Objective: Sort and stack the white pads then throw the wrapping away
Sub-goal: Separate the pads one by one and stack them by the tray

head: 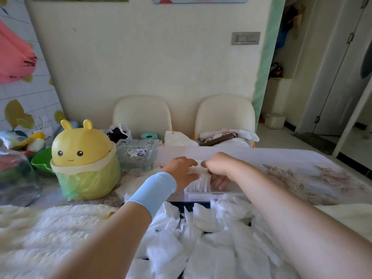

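Note:
A row of white pads stands on edge in a clear box on the table's middle. My left hand, with a pale blue wristband, grips the left side of the row with curled fingers. From the right, my right hand grips the same row, its fingers curled over the tops. A loose heap of several white pads lies in front of the box, near me, over something dark.
A yellow cartoon bin lined with a green bag stands left of the box. Behind it are a glass dish, a green bowl and clutter. Two cream chairs back the table. A fluffy white cloth lies near left.

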`<state>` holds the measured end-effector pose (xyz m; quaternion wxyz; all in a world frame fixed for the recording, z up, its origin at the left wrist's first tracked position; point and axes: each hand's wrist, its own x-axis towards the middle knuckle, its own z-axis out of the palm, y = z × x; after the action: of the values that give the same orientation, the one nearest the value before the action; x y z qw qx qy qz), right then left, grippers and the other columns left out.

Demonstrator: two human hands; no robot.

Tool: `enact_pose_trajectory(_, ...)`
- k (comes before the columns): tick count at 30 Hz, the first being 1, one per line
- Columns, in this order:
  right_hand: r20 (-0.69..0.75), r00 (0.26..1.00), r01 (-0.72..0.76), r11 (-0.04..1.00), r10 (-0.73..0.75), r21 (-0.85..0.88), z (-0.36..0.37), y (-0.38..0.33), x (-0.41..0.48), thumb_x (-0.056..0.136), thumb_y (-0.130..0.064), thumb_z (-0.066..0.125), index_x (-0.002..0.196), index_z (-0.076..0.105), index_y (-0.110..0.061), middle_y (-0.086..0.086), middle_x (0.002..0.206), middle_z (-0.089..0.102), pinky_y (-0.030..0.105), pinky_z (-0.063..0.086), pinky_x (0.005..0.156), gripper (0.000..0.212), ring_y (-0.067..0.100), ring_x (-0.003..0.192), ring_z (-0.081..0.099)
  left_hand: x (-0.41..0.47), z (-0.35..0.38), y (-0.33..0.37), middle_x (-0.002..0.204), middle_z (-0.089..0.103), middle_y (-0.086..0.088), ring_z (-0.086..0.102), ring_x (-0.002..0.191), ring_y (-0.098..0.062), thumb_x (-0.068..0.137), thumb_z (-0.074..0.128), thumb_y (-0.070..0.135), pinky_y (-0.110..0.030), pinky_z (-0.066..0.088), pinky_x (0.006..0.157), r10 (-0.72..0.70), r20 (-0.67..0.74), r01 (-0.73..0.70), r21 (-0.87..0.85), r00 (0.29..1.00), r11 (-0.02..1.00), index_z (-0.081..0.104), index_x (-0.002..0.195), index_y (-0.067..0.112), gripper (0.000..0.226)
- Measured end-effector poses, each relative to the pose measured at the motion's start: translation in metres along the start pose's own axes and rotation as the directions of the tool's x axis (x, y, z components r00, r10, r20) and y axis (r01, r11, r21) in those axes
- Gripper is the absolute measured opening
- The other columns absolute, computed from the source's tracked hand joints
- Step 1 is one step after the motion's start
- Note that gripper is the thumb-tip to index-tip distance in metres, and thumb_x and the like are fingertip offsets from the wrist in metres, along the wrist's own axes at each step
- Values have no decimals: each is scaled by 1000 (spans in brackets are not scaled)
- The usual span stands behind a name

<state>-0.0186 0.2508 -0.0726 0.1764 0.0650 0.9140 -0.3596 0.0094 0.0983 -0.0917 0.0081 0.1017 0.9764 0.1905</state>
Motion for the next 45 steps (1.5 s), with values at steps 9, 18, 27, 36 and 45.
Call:
enact_pose_trajectory(9, 78, 996, -41, 996, 34, 79, 10, -2, -11, 96, -11, 44, 110, 61, 3, 20, 99, 67, 47, 57, 88, 26, 35, 87, 69, -12, 24, 9, 164, -14, 9, -14, 150, -10, 102, 26, 52, -46, 1, 124, 64, 264, -106, 149, 962, 983, -9, 157, 30, 69)
enact_pose_trajectory(18, -107, 977, 174, 977, -187, -123, 1, 7, -26, 90, -8, 45, 83, 59, -8, 9, 82, 57, 29, 44, 61, 15, 25, 72, 54, -27, 4, 12, 165, 4, 8, -1, 152, -10, 103, 40, 42, -35, 7, 122, 71, 66, -76, 76, 995, 994, 10, 158, 23, 66)
enact_pose_trajectory(27, 257, 894, 447, 739, -366, -504, 5, 13, -88, 82, -16, 74, 104, 73, -28, -7, 81, 74, 26, 56, 67, 25, 14, 57, 67, -74, -12, 19, 101, 59, 10, 55, 93, -13, 97, 45, 19, -22, 44, 85, -41, -94, 30, -114, 995, 993, 63, 118, 29, 30)
enact_pose_trajectory(36, 145, 883, 450, 713, -447, -538, 15, 22, -99, 76, -28, 76, 103, 72, -19, 1, 92, 71, 31, 47, 64, 30, 23, 83, 65, -113, -7, 20, 113, 65, 7, 59, 101, -11, 95, 52, 17, -20, 44, 85, -100, -167, 33, -367, 981, 930, 63, 121, 25, 29)
enact_pose_trajectory(45, -25, 817, 574, 811, -575, 116, 3, 41, -134, 87, -29, 74, 93, 76, -18, 2, 82, 70, 32, 51, 63, 12, 10, 68, 57, -142, -7, 40, 89, 76, -6, 74, 84, -26, 84, 76, 13, -37, 61, 80, -149, -151, -9, -732, 977, 681, 70, 103, 15, 20)
